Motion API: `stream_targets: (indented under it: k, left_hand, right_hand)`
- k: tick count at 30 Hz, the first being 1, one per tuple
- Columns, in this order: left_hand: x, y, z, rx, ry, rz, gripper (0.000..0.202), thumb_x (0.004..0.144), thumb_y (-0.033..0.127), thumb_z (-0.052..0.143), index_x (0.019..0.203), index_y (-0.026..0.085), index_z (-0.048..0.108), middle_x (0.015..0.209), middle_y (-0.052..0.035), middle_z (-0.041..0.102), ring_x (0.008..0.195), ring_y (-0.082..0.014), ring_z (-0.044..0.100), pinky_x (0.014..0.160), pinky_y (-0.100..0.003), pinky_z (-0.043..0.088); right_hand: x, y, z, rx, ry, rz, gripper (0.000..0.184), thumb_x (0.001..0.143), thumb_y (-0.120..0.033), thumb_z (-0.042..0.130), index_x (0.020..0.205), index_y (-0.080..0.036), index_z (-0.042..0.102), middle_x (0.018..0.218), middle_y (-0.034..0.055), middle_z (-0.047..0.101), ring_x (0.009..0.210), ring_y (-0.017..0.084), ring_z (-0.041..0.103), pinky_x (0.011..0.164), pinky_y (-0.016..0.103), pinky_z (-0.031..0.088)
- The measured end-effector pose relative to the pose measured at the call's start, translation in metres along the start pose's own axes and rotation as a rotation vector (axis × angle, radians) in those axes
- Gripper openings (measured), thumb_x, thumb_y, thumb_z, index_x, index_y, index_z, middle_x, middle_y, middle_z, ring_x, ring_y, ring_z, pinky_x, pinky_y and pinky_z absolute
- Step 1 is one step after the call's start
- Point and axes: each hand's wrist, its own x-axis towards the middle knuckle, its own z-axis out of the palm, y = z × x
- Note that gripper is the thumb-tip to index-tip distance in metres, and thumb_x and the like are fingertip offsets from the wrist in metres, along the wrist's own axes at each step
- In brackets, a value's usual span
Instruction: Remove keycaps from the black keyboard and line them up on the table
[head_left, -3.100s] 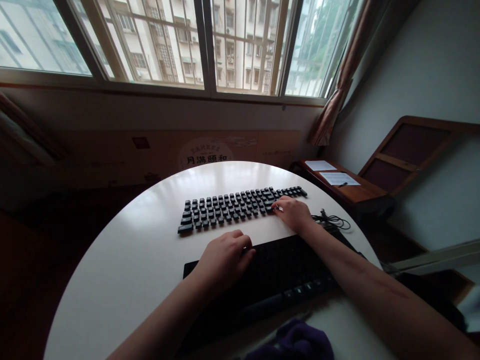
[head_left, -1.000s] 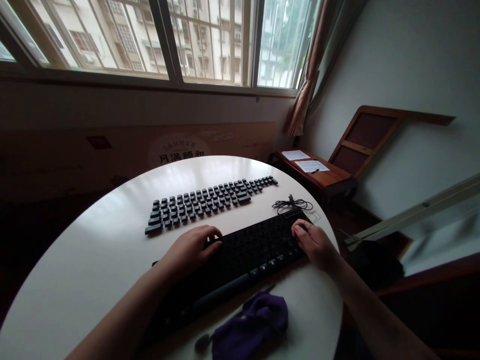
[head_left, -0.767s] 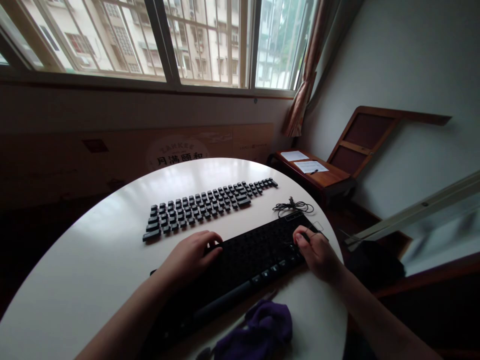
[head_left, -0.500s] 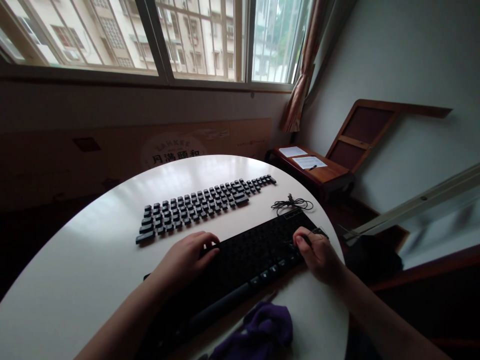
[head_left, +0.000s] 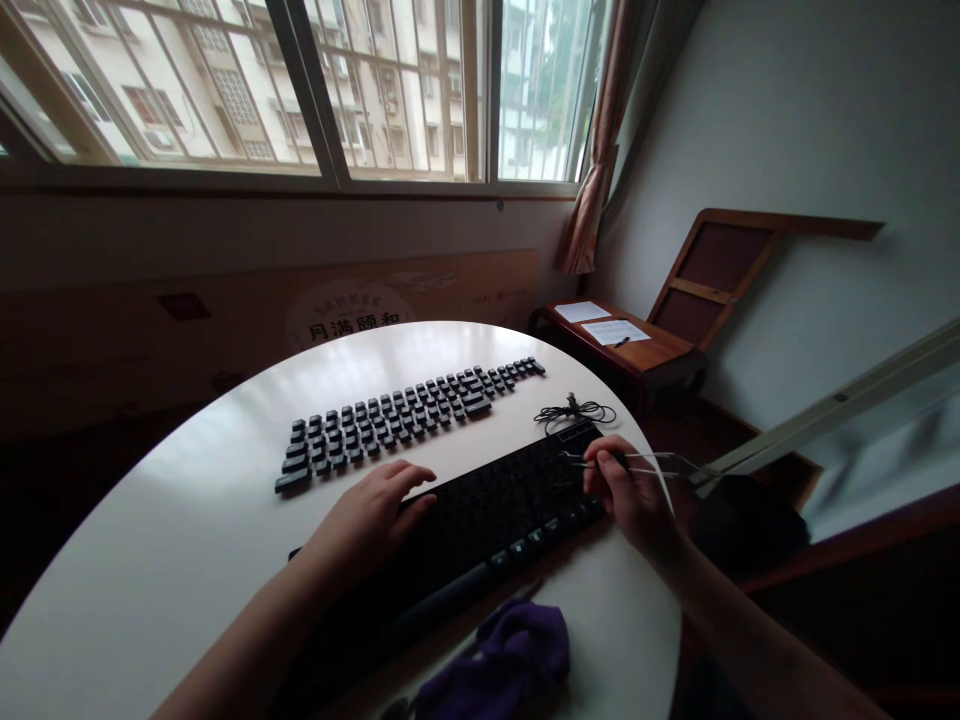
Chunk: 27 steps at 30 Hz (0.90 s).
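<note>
A black keyboard lies at a slant in front of me. Most of its key field is bare, with several keys still on its near edge at the right. My left hand rests at the keyboard's far edge, thumb and fingers apart, holding nothing. Over the keyboard's right end, my right hand grips a wire keycap puller. The puller's bent wire tips point left, just above the bare key field, and its other wires stick out to the right. Beyond the keyboard, loose black keycaps stand in slanted rows.
A coiled cable lies behind the keyboard's right end. A crumpled purple cloth lies near the front edge of the round white table. Past the table on the right stands a low wooden table with papers and a pen.
My right hand has turned and risen slightly from the keyboard, bringing the puller's wires into clear view. My left fingers have straightened. The whole view has shifted a little.
</note>
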Motion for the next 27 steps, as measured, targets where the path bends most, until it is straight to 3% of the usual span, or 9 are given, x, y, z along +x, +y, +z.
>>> stream_targets:
  k: [5,7,10,14,18,21,23,25,27]
  left_hand:
    - [-0.010,0.021,-0.016,0.028,0.136,0.095,0.037,0.099,0.047,0.043,0.120,0.023,0.062,0.121,-0.0091,0.066,0.108,-0.0287,0.064,0.094,-0.041,0.050]
    - [-0.014,0.025,-0.021,-0.017,0.164,0.137,0.037,0.099,0.048,0.043,0.120,0.023,0.059,0.118,-0.0090,0.066,0.102,-0.0267,0.065,0.087,-0.037,0.053]
    - [-0.018,0.024,-0.024,-0.079,0.242,0.154,0.032,0.100,0.047,0.040,0.110,0.021,0.057,0.107,-0.0080,0.067,0.085,-0.0223,0.065,0.075,-0.032,0.052]
    - [-0.019,0.019,-0.023,-0.126,0.386,0.096,0.025,0.100,0.040,0.038,0.096,0.021,0.054,0.094,-0.0053,0.065,0.081,-0.0208,0.062,0.073,-0.030,0.049]
    - [-0.017,0.018,-0.021,-0.145,0.381,0.005,0.023,0.098,0.036,0.036,0.091,0.021,0.053,0.083,-0.0025,0.062,0.073,-0.0194,0.058,0.067,-0.030,0.046]
    - [-0.015,0.017,-0.020,-0.151,0.305,-0.045,0.023,0.095,0.035,0.037,0.088,0.021,0.054,0.080,-0.0019,0.060,0.070,-0.0194,0.056,0.064,-0.031,0.043]
    - [-0.015,0.016,-0.021,-0.172,0.283,-0.063,0.023,0.095,0.035,0.037,0.088,0.021,0.054,0.081,-0.0021,0.060,0.071,-0.0199,0.056,0.064,-0.031,0.043]
    - [-0.016,0.016,-0.022,-0.215,0.286,-0.089,0.025,0.095,0.037,0.035,0.089,0.021,0.053,0.080,-0.0020,0.060,0.071,-0.0203,0.056,0.064,-0.032,0.044]
    - [-0.017,0.017,-0.023,-0.265,0.275,-0.123,0.029,0.097,0.040,0.032,0.087,0.022,0.052,0.077,-0.0023,0.060,0.070,-0.0209,0.056,0.063,-0.032,0.044]
  right_hand:
    - [0.008,-0.056,0.028,-0.094,-0.529,-0.303,0.030,0.104,-0.038,0.040,0.103,-0.017,0.062,0.087,0.0050,0.067,0.060,0.009,0.056,0.056,0.020,0.042]
    - [0.020,-0.076,0.048,-0.172,-0.674,-0.497,0.031,0.104,-0.036,0.039,0.104,-0.016,0.063,0.086,0.0046,0.067,0.069,0.011,0.059,0.065,0.022,0.044]
    - [0.043,-0.091,0.077,-0.237,-0.741,-0.757,0.030,0.103,-0.035,0.038,0.104,-0.017,0.062,0.081,0.0018,0.066,0.063,0.009,0.054,0.060,0.021,0.040]
    - [0.059,-0.089,0.103,-0.251,-0.696,-0.947,0.030,0.104,-0.035,0.036,0.103,-0.018,0.060,0.077,-0.0006,0.063,0.062,0.009,0.053,0.057,0.022,0.036]
    - [0.051,-0.079,0.114,-0.397,-0.520,-1.034,0.033,0.103,-0.035,0.037,0.097,-0.017,0.063,0.071,0.0004,0.056,0.061,0.013,0.048,0.060,0.027,0.038]
    - [0.043,-0.074,0.114,-0.486,-0.436,-1.056,0.036,0.103,-0.040,0.038,0.096,-0.018,0.065,0.085,0.0061,0.060,0.079,0.018,0.054,0.085,0.039,0.047]
    - [0.041,-0.075,0.110,-0.463,-0.362,-1.041,0.036,0.104,-0.042,0.038,0.093,-0.018,0.064,0.105,0.0103,0.062,0.102,0.023,0.056,0.105,0.049,0.040]
    - [0.043,-0.077,0.105,-0.423,-0.300,-0.999,0.034,0.104,-0.038,0.039,0.087,-0.018,0.060,0.122,0.0114,0.059,0.121,0.026,0.051,0.113,0.051,0.033]
    - [0.047,-0.078,0.101,-0.375,-0.281,-0.966,0.027,0.104,-0.031,0.041,0.086,-0.018,0.058,0.121,0.0104,0.061,0.122,0.025,0.052,0.113,0.050,0.035]
